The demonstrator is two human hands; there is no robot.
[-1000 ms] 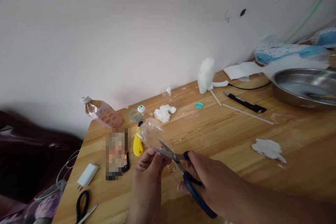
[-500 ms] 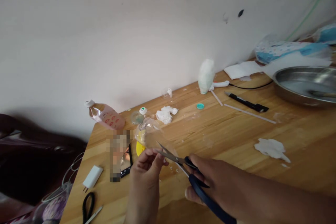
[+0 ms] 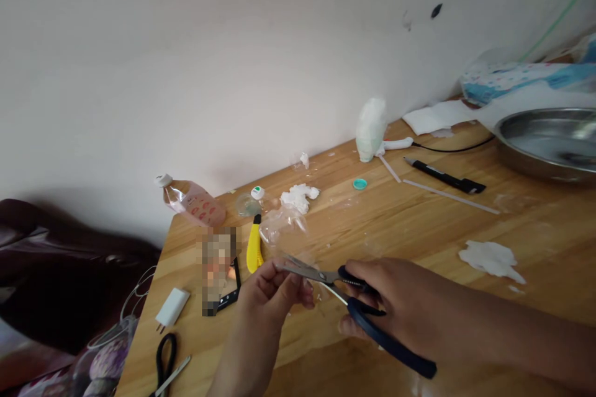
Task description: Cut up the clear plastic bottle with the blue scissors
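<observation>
My right hand (image 3: 391, 294) grips a pair of scissors (image 3: 372, 310) by its dark blue handles. The blades point left and are nearly together, lying right at the fingertips of my left hand (image 3: 272, 294). The fingers of my left hand are pinched together, and whatever is between them is too small to make out. Just beyond them, crumpled clear plastic (image 3: 285, 226) lies on the wooden table. A yellow utility knife (image 3: 254, 248) with a black end rests to the left of the plastic.
Left lie a tablet-like device (image 3: 228, 301), a white charger (image 3: 172, 309) and a bottle of pink liquid (image 3: 198, 205). White tissue (image 3: 300, 198), a teal cap (image 3: 359, 184), a white wrapped form (image 3: 371, 130), a black pen-like tool (image 3: 444, 175) and a metal basin (image 3: 507, 155) sit farther off.
The scissor blades have come closer together at my left fingertips. The clear plastic sits lower and apart from my hand, and the whole utility knife now shows. The view has shifted slightly.
</observation>
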